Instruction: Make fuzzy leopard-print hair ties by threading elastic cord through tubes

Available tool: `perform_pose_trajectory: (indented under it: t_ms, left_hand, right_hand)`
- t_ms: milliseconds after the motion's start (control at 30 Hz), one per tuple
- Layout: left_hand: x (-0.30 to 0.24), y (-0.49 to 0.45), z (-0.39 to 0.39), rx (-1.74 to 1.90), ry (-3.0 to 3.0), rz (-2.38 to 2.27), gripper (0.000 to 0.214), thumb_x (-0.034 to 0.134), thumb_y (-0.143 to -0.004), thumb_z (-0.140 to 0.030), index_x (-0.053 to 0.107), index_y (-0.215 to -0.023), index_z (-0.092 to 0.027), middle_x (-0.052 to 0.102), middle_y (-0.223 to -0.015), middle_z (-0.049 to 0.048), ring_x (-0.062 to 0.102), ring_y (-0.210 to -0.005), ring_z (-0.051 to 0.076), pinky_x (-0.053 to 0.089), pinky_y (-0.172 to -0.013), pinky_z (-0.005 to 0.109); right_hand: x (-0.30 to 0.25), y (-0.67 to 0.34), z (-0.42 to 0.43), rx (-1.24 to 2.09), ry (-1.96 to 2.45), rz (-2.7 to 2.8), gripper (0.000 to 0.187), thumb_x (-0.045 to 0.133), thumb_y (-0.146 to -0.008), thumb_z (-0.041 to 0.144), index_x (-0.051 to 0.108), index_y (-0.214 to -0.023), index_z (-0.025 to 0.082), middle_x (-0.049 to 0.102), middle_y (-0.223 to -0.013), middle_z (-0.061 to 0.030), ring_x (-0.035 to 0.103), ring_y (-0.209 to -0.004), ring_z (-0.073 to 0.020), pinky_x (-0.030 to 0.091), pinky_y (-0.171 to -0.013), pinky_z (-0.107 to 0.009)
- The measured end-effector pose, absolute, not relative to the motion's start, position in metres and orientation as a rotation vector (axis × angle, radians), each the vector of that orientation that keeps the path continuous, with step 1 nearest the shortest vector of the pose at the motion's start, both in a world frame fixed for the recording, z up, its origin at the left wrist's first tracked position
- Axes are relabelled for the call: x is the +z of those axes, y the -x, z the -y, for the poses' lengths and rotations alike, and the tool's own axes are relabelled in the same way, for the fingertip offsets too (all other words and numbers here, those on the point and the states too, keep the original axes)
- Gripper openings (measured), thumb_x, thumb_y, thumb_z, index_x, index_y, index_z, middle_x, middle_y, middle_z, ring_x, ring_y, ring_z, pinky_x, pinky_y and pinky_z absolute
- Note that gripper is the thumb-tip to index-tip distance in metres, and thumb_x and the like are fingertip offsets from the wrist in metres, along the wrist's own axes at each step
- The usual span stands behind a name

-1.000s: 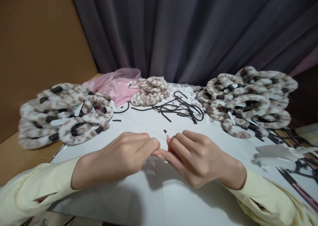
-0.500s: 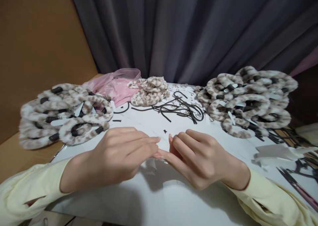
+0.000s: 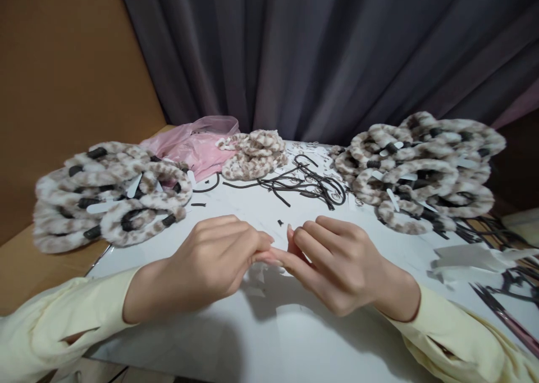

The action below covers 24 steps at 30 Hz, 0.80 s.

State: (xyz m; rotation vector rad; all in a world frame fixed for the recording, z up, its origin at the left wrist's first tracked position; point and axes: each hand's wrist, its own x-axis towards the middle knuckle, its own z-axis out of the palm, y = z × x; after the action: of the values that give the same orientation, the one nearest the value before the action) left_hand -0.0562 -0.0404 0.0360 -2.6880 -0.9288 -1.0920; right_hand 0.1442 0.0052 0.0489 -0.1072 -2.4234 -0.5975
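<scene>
Our left hand (image 3: 210, 259) has drawn its fingers in from the flatter reach of half a second ago and edged rightward, while our right hand (image 3: 341, 265) has barely shifted. Our left fingers are bent and bunched, their tips meeting the tips that point out from our right hand, whose other fingers are curled inward; we cannot tell whether anything small is pinched where they meet. We judge the change to be a renewed hold in the same close fingertip work, since nothing has been taken up or set down. Just beyond the fingertips, a small black scrap (image 3: 280, 223) lies on the white table (image 3: 295, 343), apart from both hands. Over to our right are the scissors (image 3: 505, 314) and a crumpled white sheet (image 3: 467, 262). Farther off, the left pile of plush rings (image 3: 113, 226) and the right pile of plush rings (image 3: 446, 175) flank loose black cords (image 3: 311, 194); beyond these cords sit a smaller plush heap (image 3: 252, 155) and a pink bag (image 3: 197, 147), before the dark curtain (image 3: 273, 51).
</scene>
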Motion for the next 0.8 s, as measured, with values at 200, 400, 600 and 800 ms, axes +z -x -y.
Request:
perform_pose_trajectory:
  t_ms: [200, 400, 600, 800]
  left_hand:
    - [0.036, 0.055, 0.037, -0.920, 2.557, 0.683, 0.013, 0.046, -0.089, -0.012, 0.050, -0.077, -0.016, 0.066, -0.071, 0.0045, 0.063, -0.069, 0.015, 0.049, -0.063, 0.026]
    - [0.039, 0.059, 0.032, -0.770, 2.578, 0.582, 0.010, 0.050, -0.087, -0.011, 0.049, -0.080, -0.017, 0.064, -0.069, 0.0013, 0.059, -0.064, 0.012, 0.047, -0.060, 0.024]
    - [0.043, 0.062, 0.029, -0.684, 2.605, 0.586, 0.016, 0.053, -0.082, -0.004, 0.047, -0.081, -0.019, 0.059, -0.065, -0.0028, 0.052, -0.058, 0.010, 0.037, -0.051, 0.023]
    - [0.044, 0.066, 0.028, -0.674, 2.616, 0.522, 0.017, 0.055, -0.080, -0.004, 0.048, -0.083, -0.020, 0.062, -0.070, -0.0023, 0.053, -0.060, 0.010, 0.035, -0.050, 0.024]
  right_hand:
    - [0.048, -0.141, -0.006, -0.502, 0.122, 2.420, 0.031, 0.043, -0.089, 0.013, 0.061, -0.065, 0.015, 0.042, -0.049, -0.0005, 0.029, -0.048, -0.0142, 0.020, -0.045, -0.029]
    - [0.044, -0.142, -0.005, -0.405, 0.171, 2.411, 0.028, 0.043, -0.085, 0.008, 0.059, -0.064, 0.018, 0.042, -0.051, 0.0002, 0.025, -0.048, -0.0136, 0.020, -0.046, -0.028]
    - [0.043, -0.143, -0.006, -0.397, 0.189, 2.480, 0.028, 0.041, -0.085, 0.009, 0.057, -0.063, 0.018, 0.045, -0.052, -0.0001, 0.027, -0.048, -0.0131, 0.022, -0.046, -0.027]
    - [0.044, -0.144, -0.003, -0.376, 0.159, 2.532, 0.028, 0.040, -0.086, 0.010, 0.058, -0.067, 0.018, 0.047, -0.052, -0.0004, 0.028, -0.046, -0.0138, 0.023, -0.046, -0.028]
